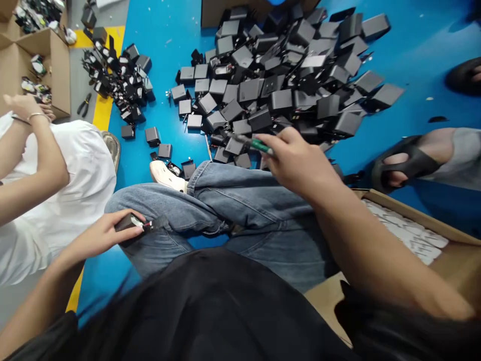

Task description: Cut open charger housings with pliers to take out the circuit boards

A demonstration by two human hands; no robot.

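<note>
My left hand (119, 228) is closed around a small black box-shaped device (128, 221), held over my bent knee. Red and white wire ends stick out of its right side. My right hand (295, 159) grips a green-handled tool (259, 145), whose blurred grey tip points left over the near edge of the pile. The tip's exact shape cannot be made out. Under and beyond that hand lies a large heap of dark grey box-shaped devices (250, 90), some showing wires or opened sides.
A smaller pile of black parts (120, 82) lies across the yellow floor stripe. Pliers (84, 105) rest near a co-worker in white (80, 160). At right, an open carton (462, 255) holds white pieces (409, 230). Another person's sandalled foot (402, 163) stands beside the heap.
</note>
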